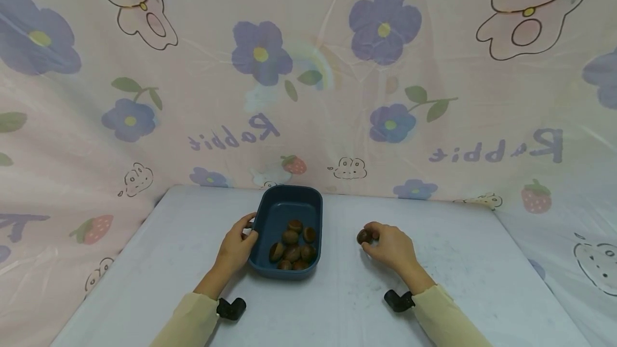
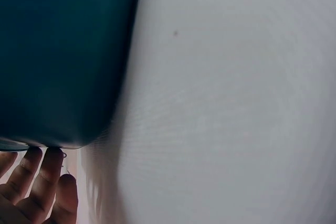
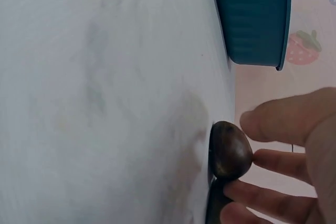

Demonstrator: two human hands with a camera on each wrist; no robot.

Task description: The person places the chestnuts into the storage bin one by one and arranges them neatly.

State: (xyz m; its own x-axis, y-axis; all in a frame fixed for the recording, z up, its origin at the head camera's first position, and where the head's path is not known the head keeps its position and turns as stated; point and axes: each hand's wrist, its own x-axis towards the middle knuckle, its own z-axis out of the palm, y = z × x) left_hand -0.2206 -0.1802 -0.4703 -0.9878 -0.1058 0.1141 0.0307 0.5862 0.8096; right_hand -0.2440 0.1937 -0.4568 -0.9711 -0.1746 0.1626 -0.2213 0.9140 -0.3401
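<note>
A dark blue rectangular container (image 1: 287,196) stands on the white table with several brown chestnuts (image 1: 291,253) in its near half. My left hand (image 1: 234,248) is at its left side; in the left wrist view, extended fingertips (image 2: 51,156) touch the outer wall. To the right of the container, my right hand (image 1: 391,248) reaches over a chestnut (image 1: 363,236) on the table. Seen from the right wrist, the thumb is slightly apart from this chestnut (image 3: 231,150), while fingers touch its side. A second dark chestnut (image 3: 216,203) lies against it, partly hidden by fingertips.
The white table (image 1: 337,304) ends at the back against a hanging cloth (image 1: 318,122) printed with flowers, rabbits and strawberries. Black devices are strapped at the left wrist (image 1: 231,309) and right wrist (image 1: 399,301). A stretch of tabletop separates the container from the right hand.
</note>
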